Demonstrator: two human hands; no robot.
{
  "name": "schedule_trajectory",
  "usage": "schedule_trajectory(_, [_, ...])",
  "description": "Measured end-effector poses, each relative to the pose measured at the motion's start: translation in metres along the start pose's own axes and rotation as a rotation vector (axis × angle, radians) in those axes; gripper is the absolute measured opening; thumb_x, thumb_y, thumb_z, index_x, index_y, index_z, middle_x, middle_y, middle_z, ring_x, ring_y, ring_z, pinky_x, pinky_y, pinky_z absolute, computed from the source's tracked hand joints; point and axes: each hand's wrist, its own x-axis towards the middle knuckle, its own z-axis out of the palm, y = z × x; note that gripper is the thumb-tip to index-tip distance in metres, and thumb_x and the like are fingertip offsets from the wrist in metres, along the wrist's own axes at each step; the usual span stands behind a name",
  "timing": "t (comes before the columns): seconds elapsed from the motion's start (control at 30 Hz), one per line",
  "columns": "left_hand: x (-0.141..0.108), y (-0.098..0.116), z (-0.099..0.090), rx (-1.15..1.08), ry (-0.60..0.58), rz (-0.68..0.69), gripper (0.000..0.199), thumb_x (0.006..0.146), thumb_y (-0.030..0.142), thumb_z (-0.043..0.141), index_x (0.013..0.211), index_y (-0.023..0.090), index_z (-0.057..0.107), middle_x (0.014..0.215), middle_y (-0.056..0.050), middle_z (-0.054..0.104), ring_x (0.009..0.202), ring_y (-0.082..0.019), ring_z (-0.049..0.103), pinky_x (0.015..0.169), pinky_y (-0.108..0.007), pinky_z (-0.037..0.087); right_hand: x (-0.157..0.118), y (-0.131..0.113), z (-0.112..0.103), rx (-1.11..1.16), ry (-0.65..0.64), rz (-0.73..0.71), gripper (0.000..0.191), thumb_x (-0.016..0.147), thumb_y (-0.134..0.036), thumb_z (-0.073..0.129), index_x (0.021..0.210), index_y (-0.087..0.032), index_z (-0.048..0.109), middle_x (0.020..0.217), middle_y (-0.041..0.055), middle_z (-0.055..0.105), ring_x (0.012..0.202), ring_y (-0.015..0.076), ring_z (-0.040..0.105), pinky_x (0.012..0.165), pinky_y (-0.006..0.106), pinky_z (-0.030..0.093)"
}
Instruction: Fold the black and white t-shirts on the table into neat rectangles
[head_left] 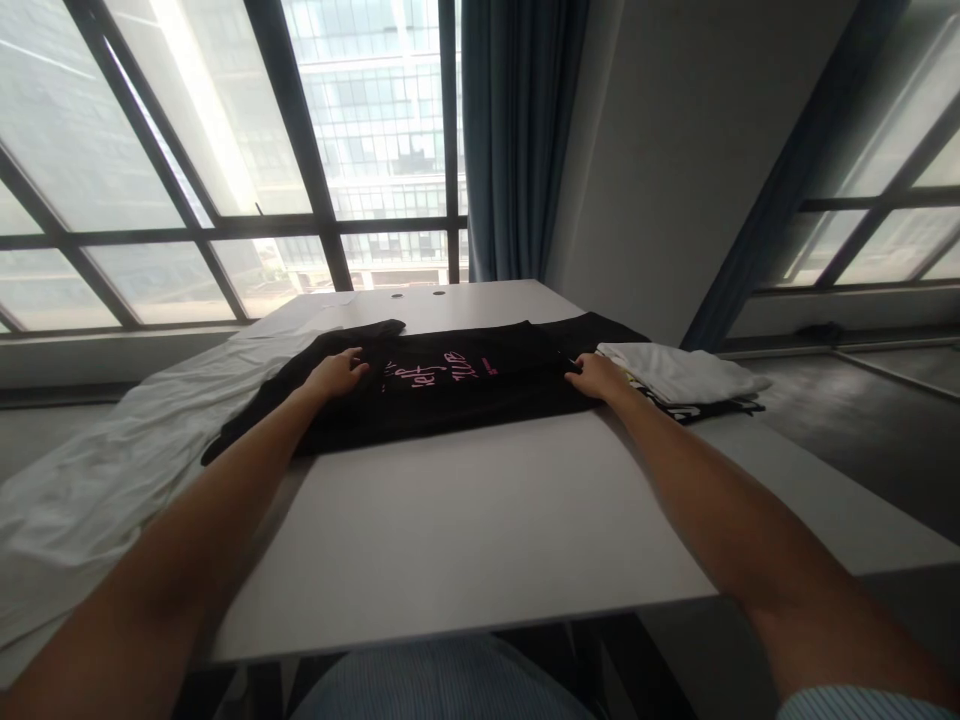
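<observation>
A black T-shirt [450, 400] with pink lettering lies spread across the white table in front of me, its sleeves reaching out to both sides. My left hand [336, 376] rests on its left part, fingers apart and touching the cloth. At the right end of the shirt, my right hand [596, 376] pinches the dark fabric between thumb and fingers. Close beside that hand is a folded white garment [686, 373], lying on top of a black garment with a white print [686, 412].
White cloth [127, 450] is heaped along the left side of the table [480, 530], partly under the black shirt. Two round holes [439, 293] show near the table's far edge. Behind stand windows [375, 130], a blue curtain [517, 140] and a grey wall column [675, 160].
</observation>
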Motion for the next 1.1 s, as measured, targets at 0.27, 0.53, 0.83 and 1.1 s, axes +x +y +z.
schedule_trajectory(0.27, [-0.067,-0.014,0.002,0.055,-0.216,0.37,0.078,0.093,0.07,0.037,0.152,0.021,0.051,0.161,-0.008,0.042,0.149,-0.028,0.038,0.124,-0.039,0.026,-0.013,-0.007,-0.007,-0.146,0.069,-0.011,0.044,0.094,-0.037,0.061,0.13,-0.012,0.061,0.123,0.0222,0.068,0.115,0.0356,0.066,0.093,0.045,0.052])
schedule_trajectory(0.53, [-0.085,-0.024,0.019,0.082,-0.281,0.302,0.078,0.097,0.069,0.026,0.162,0.026,0.032,0.168,-0.009,0.025,0.156,-0.027,0.02,0.124,-0.049,0.015,-0.048,-0.097,0.008,0.112,0.038,-0.594,0.051,0.098,-0.048,0.053,0.141,-0.021,0.057,0.145,0.0128,0.06,0.133,0.0286,0.056,0.114,0.042,0.042])
schedule_trajectory(0.83, [-0.083,-0.055,0.012,0.096,-0.28,0.163,0.081,0.096,0.068,0.028,0.162,0.021,0.031,0.168,-0.009,0.023,0.157,-0.027,0.015,0.125,-0.049,0.012,-0.042,-0.093,0.04,0.068,-0.24,-0.628,0.07,0.1,-0.063,0.038,0.158,-0.024,0.04,0.167,0.0086,0.029,0.156,0.0264,0.022,0.126,0.049,0.02])
schedule_trajectory(1.1, [-0.065,-0.097,0.005,0.026,-0.219,0.138,0.072,0.096,0.062,0.031,0.155,0.022,0.046,0.165,-0.007,0.034,0.156,-0.025,0.021,0.125,-0.042,0.016,-0.03,-0.057,0.037,-0.009,-0.245,-0.409,0.077,0.098,-0.071,0.029,0.16,-0.027,0.034,0.17,0.0061,0.023,0.157,0.0271,0.017,0.126,0.051,0.018])
